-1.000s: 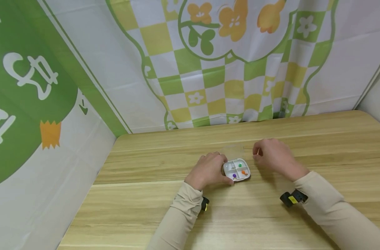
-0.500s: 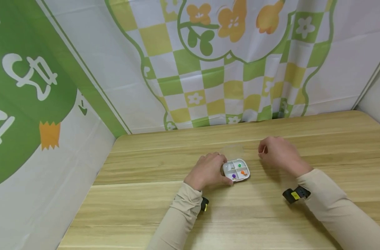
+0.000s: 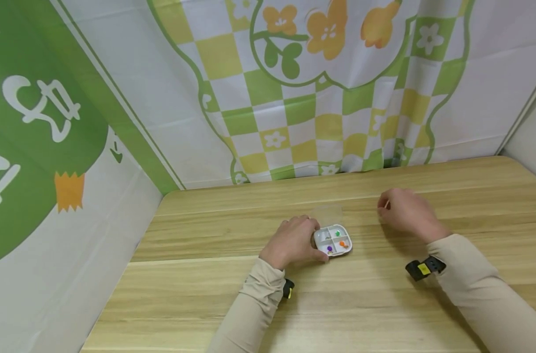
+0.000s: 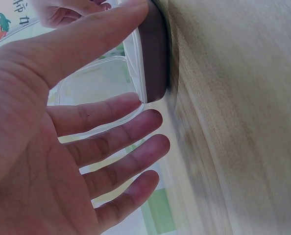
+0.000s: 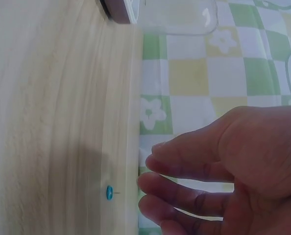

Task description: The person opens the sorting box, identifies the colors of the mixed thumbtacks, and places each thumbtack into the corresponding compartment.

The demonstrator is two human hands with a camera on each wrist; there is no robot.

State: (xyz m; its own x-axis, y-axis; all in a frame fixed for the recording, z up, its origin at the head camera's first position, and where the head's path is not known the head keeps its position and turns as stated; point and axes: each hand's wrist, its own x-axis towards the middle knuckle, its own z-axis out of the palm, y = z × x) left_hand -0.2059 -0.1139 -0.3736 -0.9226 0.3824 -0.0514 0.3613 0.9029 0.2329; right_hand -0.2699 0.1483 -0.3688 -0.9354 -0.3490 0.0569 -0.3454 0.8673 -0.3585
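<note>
A white four-compartment pill box (image 3: pixel 333 239) with a brown base lies on the table, its transparent lid (image 3: pixel 327 213) folded back. My left hand (image 3: pixel 292 242) holds its left side, thumb at the near edge and index fingertip at the far corner; the other fingers extend in the left wrist view. Inside sit small green, orange and purple pieces, plus a small pale piece. My right hand (image 3: pixel 406 211) is to the right of the box, above the table, thumb and index tips close together, nothing visible between them. Beyond the fingertips in the right wrist view lies a teal disc with a thin pin (image 5: pixel 109 192).
The wooden table (image 3: pixel 197 289) reaches back to a checkered green, yellow and white curtain (image 3: pixel 301 122). A green and white printed sheet (image 3: pixel 38 147) hangs along the left side. A black band (image 3: pixel 426 267) is on the right wrist.
My right hand has moved away from the pill box, to the right and slightly back. The left hand and the box have stayed in place.
</note>
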